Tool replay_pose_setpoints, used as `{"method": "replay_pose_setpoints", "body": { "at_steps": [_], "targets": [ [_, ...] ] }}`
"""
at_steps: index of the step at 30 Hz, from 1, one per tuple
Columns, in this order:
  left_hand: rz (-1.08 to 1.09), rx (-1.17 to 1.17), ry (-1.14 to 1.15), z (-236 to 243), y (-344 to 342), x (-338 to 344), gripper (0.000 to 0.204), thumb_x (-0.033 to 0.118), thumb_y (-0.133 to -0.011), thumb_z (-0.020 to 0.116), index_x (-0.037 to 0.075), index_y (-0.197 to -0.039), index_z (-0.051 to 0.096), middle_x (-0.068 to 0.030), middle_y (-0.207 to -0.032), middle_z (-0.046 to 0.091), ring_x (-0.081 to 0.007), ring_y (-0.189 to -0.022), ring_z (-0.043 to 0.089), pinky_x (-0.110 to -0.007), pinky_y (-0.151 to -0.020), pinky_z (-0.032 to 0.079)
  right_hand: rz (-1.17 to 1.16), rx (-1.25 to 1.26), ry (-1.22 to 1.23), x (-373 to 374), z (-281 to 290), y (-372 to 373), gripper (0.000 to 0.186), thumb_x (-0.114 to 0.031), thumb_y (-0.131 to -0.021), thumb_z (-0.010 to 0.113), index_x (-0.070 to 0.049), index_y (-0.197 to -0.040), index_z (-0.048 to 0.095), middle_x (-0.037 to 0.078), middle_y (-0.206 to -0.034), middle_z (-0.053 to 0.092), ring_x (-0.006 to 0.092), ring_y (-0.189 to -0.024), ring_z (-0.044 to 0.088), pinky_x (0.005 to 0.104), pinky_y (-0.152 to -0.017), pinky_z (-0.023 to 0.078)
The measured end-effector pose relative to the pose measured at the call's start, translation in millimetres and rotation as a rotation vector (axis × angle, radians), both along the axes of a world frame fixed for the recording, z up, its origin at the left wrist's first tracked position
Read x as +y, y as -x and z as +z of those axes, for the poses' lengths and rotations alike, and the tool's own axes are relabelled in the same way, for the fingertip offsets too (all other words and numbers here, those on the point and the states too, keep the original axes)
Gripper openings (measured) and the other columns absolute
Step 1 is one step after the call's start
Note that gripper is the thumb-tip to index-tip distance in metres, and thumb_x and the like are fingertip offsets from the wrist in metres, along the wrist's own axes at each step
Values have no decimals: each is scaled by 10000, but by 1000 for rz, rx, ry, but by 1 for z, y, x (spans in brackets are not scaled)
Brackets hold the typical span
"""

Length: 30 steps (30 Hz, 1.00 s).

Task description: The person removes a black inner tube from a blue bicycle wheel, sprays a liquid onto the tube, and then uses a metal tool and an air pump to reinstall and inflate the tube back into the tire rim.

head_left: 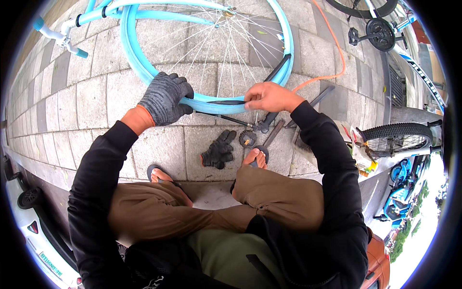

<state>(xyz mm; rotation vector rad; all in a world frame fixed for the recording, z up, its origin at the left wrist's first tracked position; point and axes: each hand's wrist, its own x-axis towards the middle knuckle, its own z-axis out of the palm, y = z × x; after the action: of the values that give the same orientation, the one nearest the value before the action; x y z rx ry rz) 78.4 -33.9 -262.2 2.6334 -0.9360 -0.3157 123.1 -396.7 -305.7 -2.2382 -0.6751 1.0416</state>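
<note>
A light-blue bicycle tire sits around a spoked wheel lying over the paving. My left hand, in a grey knit glove, is closed around the tire's near left part. My bare right hand pinches a black inner tube at the tire's near edge; its fingertips partly hide the tube. Farther right, a black stretch of tube shows out of the tire. Below the wheel run a thin black hose and a dark metal fitting. A dark glove lies between my feet.
A black round part is beside my right foot. The blue bicycle frame lies at the far left. An orange hose curves across the paving. Another bicycle's knobby wheel stands at right; a white car is at lower left.
</note>
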Motion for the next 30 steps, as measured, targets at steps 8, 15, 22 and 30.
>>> {"method": "replay_pose_setpoints", "body": {
  "at_steps": [8, 15, 22, 30],
  "targets": [
    [6, 28, -83, 4, -4, 3, 353, 387, -774, 869, 138, -994, 749, -73, -956, 698, -310, -978, 661, -475, -889, 466, 248, -216, -79, 7, -19, 15, 403, -241, -846, 828, -54, -1189, 729, 142, -1065, 640, 365, -1027, 653, 454, -875, 518],
    [-19, 110, -203, 20, -1, -16, 475, 445, -762, 858, 121, -1088, 738, -106, -1030, 688, -323, -1037, 656, -490, -916, 479, 182, -269, -78, 21, -6, 25, 332, -228, -828, 829, -50, -1069, 685, 131, -1007, 660, 375, -977, 663, 464, -822, 522],
    [-25, 92, -226, -7, 10, -54, 501, 446, -813, 838, 105, -1156, 711, -146, -1108, 663, -335, -1079, 637, -493, -923, 504, 143, -306, -122, 35, -6, 32, 330, -252, -829, 833, -48, -1026, 663, 129, -996, 667, 380, -958, 670, 472, -800, 529],
    [-36, 177, -329, -8, -1, -52, 419, 443, -825, 818, 100, -1048, 732, -125, -991, 708, -352, -983, 687, -496, -899, 525, 117, -319, -54, 46, -8, 36, 327, -278, -829, 812, -45, -1037, 714, 136, -988, 675, 386, -988, 686, 508, -824, 541]
  ]
}}
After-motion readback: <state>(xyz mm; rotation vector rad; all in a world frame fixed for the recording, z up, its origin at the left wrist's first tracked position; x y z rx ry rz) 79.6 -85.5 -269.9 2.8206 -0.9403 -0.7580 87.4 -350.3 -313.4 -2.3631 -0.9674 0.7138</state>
